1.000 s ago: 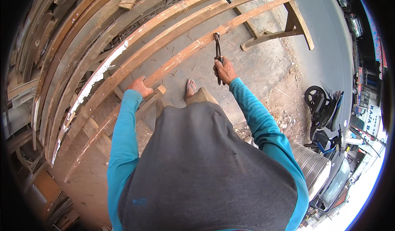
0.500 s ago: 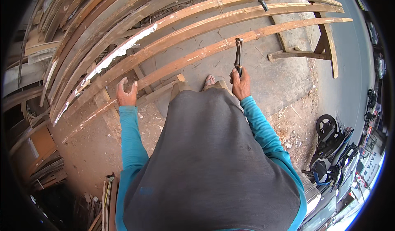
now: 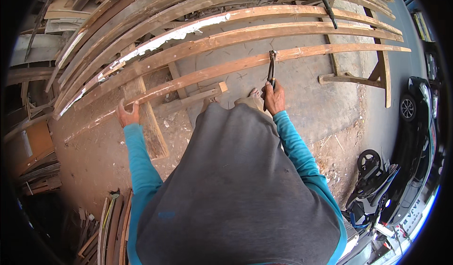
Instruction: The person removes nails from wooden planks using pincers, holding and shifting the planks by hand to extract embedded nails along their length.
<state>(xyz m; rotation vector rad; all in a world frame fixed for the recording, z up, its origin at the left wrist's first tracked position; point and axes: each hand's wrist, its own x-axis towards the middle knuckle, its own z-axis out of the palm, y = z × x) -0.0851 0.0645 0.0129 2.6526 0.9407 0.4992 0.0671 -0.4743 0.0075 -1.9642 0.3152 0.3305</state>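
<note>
Standing on bare concrete floor (image 3: 306, 100) beside stacked old boards (image 3: 155, 10). Gripping dark long-handled pincers (image 3: 271, 69) in closed right hand (image 3: 274, 97), head biting the nearest plank (image 3: 226, 69): long, reddish-brown, weathered, lying across trestles. Curling left hand (image 3: 126, 114), fingers bent, over that plank's lower end.

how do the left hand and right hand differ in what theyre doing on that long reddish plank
The left hand grips the long reddish wooden plank bare, near its lower left end; the right hand holds dark metal pincers whose head meets the plank's edge further right. The left arm reaches out to the side; the right stays close to the body. Both wear teal sleeves.
</note>
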